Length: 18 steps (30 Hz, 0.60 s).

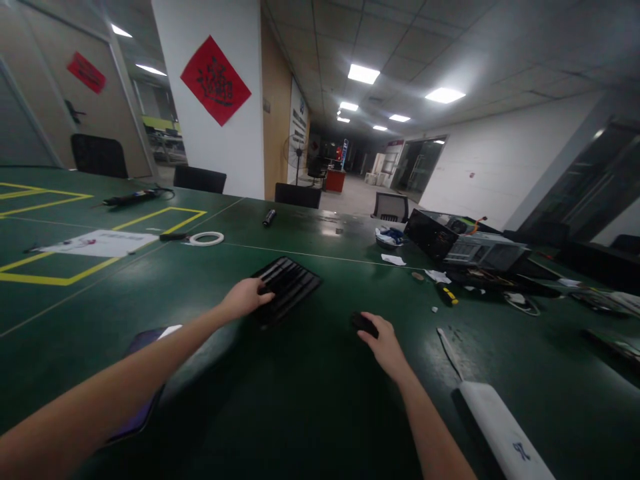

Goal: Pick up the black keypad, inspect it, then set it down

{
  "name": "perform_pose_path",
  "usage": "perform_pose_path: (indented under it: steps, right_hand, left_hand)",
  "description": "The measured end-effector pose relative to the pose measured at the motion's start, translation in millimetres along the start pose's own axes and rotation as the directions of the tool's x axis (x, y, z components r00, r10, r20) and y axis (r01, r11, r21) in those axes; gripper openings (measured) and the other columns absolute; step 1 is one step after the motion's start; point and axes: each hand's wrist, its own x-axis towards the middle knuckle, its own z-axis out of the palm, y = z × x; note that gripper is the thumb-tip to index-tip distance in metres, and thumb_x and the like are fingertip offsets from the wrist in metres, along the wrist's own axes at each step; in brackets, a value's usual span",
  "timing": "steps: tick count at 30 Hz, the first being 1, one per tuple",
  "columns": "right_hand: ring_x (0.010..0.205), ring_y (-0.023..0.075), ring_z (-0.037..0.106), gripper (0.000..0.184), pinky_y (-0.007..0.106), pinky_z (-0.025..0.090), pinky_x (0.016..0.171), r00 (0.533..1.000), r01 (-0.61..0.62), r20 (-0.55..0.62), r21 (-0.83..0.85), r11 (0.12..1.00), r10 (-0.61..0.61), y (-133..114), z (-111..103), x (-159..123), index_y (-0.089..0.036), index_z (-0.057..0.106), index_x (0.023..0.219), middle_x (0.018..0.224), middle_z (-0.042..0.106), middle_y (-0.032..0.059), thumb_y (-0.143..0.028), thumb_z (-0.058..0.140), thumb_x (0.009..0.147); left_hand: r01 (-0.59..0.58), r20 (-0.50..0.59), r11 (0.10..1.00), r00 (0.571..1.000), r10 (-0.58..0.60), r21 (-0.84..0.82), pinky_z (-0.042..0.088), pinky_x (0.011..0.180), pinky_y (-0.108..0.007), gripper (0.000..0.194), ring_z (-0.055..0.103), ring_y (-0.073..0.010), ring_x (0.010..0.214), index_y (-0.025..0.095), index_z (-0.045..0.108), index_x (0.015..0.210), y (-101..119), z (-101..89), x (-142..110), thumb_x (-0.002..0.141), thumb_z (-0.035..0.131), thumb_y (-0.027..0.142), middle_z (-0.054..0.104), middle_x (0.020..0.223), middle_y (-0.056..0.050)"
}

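Observation:
My left hand (pixel 245 298) grips the left edge of a black flat rectangular panel with raised ribs (pixel 293 283); its thumb lies on top and the panel looks tilted over the green table (pixel 310 413). To the right, my right hand (pixel 384 339) is closed around a small dark rounded object (pixel 364 324), which looks like a computer mouse, at the table surface. The fingers partly cover it. Under my left forearm lies a tablet-like device with a purplish screen (pixel 137 417), partly hidden by the arm.
A white power strip (pixel 500 427) lies at the front right. Behind it are a yellow-and-black tool (pixel 447 294) and an opened computer case (pixel 465 243). A roll of white tape (pixel 207 239), a printed sheet (pixel 100 243) and a dark cylinder (pixel 269 217) lie farther back.

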Motion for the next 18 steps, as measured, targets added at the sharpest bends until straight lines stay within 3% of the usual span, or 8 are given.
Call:
perform_pose_path:
  steps: [4, 7, 12, 18]
  right_hand:
    - [0.117, 0.0216, 0.041, 0.044, 0.043, 0.031, 0.102, 0.974, 0.173, 0.096, 0.283, 0.943, -0.208, -35, 16, -17, -0.028, 0.048, 0.118, 0.123, 0.049, 0.0046, -0.029, 0.054, 0.075]
    - [0.117, 0.0206, 0.041, 0.040, 0.042, 0.031, 0.103, 0.945, 0.265, 0.073, 0.400, 0.877, -0.319, -44, 24, -27, -0.028, 0.051, 0.113, 0.121, 0.050, 0.0030, -0.027, 0.056, 0.074]
    - [0.112, 0.0218, 0.043, 0.028, 0.042, 0.035, 0.098, 0.942, 0.299, 0.021, 0.401, 0.866, -0.335, -34, 33, -26, -0.027, 0.058, 0.102, 0.111, 0.055, 0.0033, -0.028, 0.057, 0.074]
    - [0.113, 0.0219, 0.045, 0.039, 0.045, 0.037, 0.097, 0.919, 0.340, 0.037, 0.434, 0.834, -0.393, -24, 55, -21, -0.029, 0.050, 0.115, 0.110, 0.057, 0.0045, -0.027, 0.052, 0.076]
  left_hand:
    - [-0.195, -0.103, 0.935, 0.980, 0.171, -0.297, 0.042, 0.067, -0.030, 0.033, 0.059, -0.0236, 0.080, 0.014, 0.061, 0.088, 69, 33.7, -41, 0.073, 0.053, 0.043, 0.064, 0.088, -0.011]
    - [-0.299, -0.141, 0.838, 0.954, 0.263, -0.456, 0.043, 0.070, -0.032, 0.036, 0.058, -0.0243, 0.083, 0.014, 0.059, 0.092, 101, 57.0, -65, 0.073, 0.055, 0.044, 0.063, 0.090, -0.012]
    - [-0.341, -0.139, 0.749, 0.937, 0.322, -0.568, 0.045, 0.075, -0.035, 0.040, 0.058, -0.0255, 0.088, 0.013, 0.055, 0.100, 111, 77.1, -80, 0.074, 0.056, 0.043, 0.062, 0.097, -0.014]
    - [-0.336, -0.181, 0.742, 0.941, 0.286, -0.581, 0.045, 0.078, -0.037, 0.036, 0.057, -0.0257, 0.091, 0.016, 0.054, 0.099, 104, 85.3, -86, 0.073, 0.058, 0.041, 0.061, 0.098, -0.012]
